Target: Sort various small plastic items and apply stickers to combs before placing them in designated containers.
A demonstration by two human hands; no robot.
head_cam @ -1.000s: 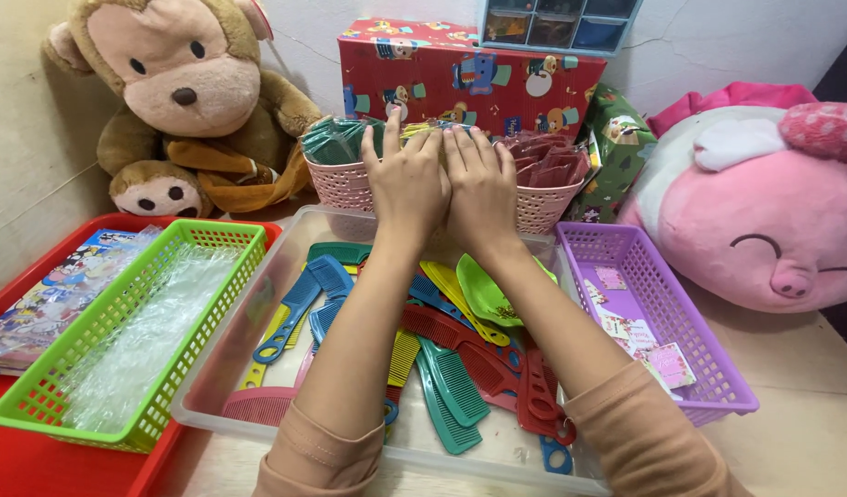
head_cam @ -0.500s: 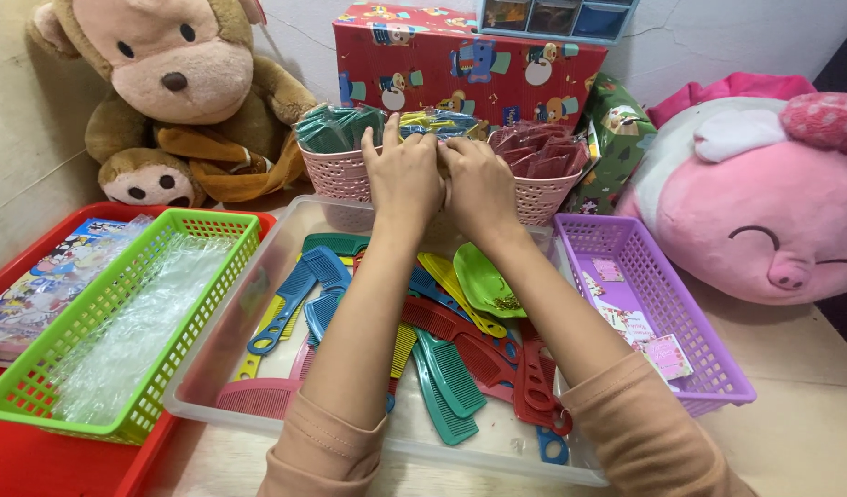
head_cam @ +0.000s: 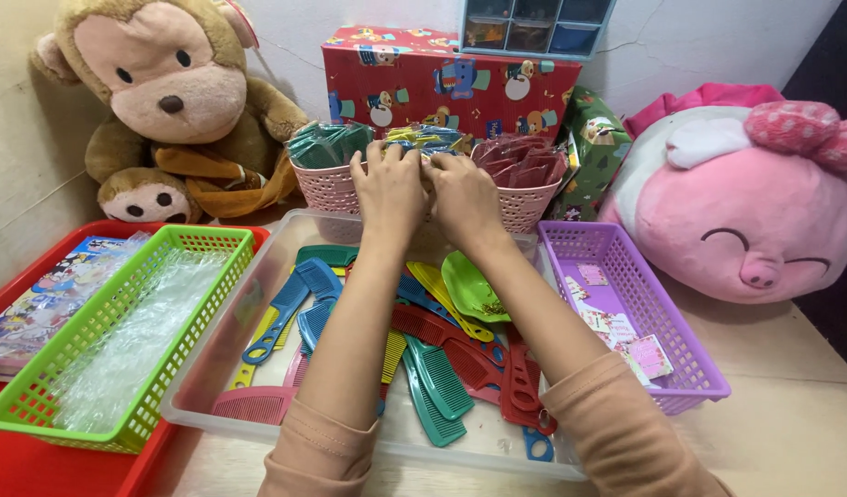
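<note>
Nearest the camera, two forearms in tan sleeves reach forward over a clear tray that holds a heap of plastic combs in blue, teal, red, yellow and green. Left of the tray sits a green basket lined with clear plastic wrap, standing on a red tray that also carries a picture sheet. Right of the clear tray is a purple basket with small cards in it.

Beyond the combs, the left hand and right hand lie side by side, touching, backs up, on the middle of a pink basket. Their fingers curl down onto the packets in its middle part; whether they grip one I cannot tell. Teal packets fill the basket's left part, dark red ones its right.

Farther back stand a monkey plush at left, a red gift box behind the basket, and a pink pig plush at right
</note>
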